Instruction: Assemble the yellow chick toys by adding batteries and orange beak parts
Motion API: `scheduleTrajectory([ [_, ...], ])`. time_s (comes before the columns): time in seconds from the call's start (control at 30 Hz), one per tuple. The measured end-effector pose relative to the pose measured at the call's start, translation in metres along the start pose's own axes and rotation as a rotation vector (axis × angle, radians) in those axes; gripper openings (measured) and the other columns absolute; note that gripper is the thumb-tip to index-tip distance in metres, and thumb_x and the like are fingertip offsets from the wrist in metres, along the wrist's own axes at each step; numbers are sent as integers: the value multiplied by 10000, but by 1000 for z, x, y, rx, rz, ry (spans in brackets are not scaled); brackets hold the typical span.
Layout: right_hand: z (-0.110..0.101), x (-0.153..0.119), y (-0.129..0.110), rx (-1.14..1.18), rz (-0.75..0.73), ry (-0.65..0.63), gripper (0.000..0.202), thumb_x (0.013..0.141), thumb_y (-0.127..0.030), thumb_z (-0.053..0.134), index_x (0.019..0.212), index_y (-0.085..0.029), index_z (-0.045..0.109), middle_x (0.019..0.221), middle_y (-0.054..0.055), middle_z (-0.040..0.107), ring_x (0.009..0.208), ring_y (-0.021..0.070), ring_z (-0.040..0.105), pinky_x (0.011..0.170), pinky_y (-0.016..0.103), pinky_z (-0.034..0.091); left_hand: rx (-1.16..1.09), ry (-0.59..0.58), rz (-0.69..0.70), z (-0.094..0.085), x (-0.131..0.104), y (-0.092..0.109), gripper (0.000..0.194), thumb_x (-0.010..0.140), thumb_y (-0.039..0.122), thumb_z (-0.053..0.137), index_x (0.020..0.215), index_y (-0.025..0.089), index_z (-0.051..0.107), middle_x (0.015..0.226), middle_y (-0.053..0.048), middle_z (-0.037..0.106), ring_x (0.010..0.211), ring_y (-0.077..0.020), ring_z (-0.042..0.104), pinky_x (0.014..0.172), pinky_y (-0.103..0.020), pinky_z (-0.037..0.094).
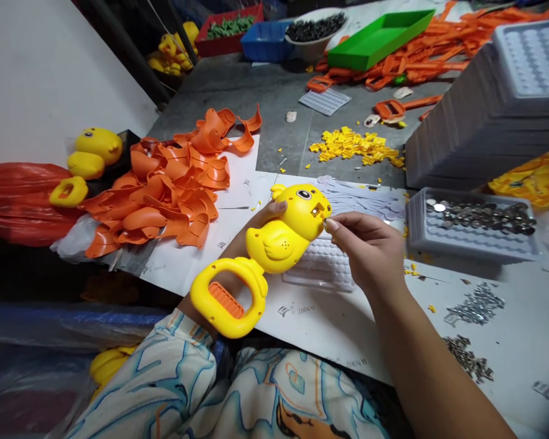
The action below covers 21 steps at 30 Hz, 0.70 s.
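A yellow plastic duck toy point(278, 242) with a ring-shaped handle is tilted in front of me, above the white-covered table. My left hand point(269, 213) grips it from behind; the thumb shows by the head and the other fingers are hidden. On the duck's face is a small square opening with metal inside. My right hand point(372, 247) pinches its thumb and forefinger together right at this opening's edge. Something small and pale may be between the fingertips, too small to name. A clear ridged plastic tray point(322, 268) lies beneath the hands.
Orange curved parts point(164, 189) are heaped at the left, beside another yellow duck toy point(95, 146). Small yellow pieces point(354, 146) lie behind. At the right stand a tall stack of trays point(479, 116) and a tray of metal discs point(488, 216), with screws point(478, 305) nearer me.
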State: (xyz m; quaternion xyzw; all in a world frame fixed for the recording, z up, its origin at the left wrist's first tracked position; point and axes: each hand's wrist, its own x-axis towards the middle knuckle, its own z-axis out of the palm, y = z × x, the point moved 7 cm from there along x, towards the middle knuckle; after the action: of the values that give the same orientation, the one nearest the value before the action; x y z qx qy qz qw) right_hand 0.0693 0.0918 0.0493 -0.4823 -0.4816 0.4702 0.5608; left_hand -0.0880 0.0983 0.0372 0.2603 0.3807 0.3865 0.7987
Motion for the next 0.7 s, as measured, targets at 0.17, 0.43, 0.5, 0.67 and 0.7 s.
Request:
scheduleTrajectory([
  [0.17, -4, 5, 12, -12, 189, -7, 294, 644, -387, 794, 773, -131, 730, 694, 50, 626, 555, 63, 486, 487, 168, 376, 68, -85, -11, 3, 11, -3, 525, 698, 404, 772, 1126, 147, 609, 883, -53, 710, 708, -194, 668, 569, -279, 555],
  [0.43, -5, 9, 15, 83, 340, -96, 347, 551, -367, 842, 700, -105, 669, 606, 29, 563, 499, 48, 429, 445, 161, 328, 118, -139, -28, -4, 26, -8, 614, 593, 417, 853, 1115, 199, 613, 860, -31, 723, 676, -201, 693, 589, -291, 575],
  [0.5, -5, 10, 11, 119, 296, -100, 336, 573, -350, 848, 736, -107, 683, 631, 32, 579, 508, 44, 439, 454, 157, 338, 91, -165, -43, -3, 22, -9, 600, 617, 423, 843, 1123, 190, 618, 871, -36, 727, 676, -200, 691, 597, -305, 585],
  [0.67, -5, 11, 8, 164, 235, -91, 346, 588, -345, 874, 769, -116, 690, 661, 33, 602, 523, 50, 471, 454, 156, 374, 79, -163, -22, -2, 17, -8, 525, 659, 440, 816, 1090, 184, 657, 909, -53, 727, 721, -213, 693, 573, -300, 581],
  [0.7, -6, 11, 7, 180, 202, -75, 347, 593, -346, 875, 782, -120, 691, 691, 38, 622, 534, 56, 494, 464, 159, 400, 78, -167, -27, -1, 17, -8, 533, 650, 449, 821, 1084, 183, 665, 899, -54, 726, 711, -206, 689, 568, -290, 575],
])
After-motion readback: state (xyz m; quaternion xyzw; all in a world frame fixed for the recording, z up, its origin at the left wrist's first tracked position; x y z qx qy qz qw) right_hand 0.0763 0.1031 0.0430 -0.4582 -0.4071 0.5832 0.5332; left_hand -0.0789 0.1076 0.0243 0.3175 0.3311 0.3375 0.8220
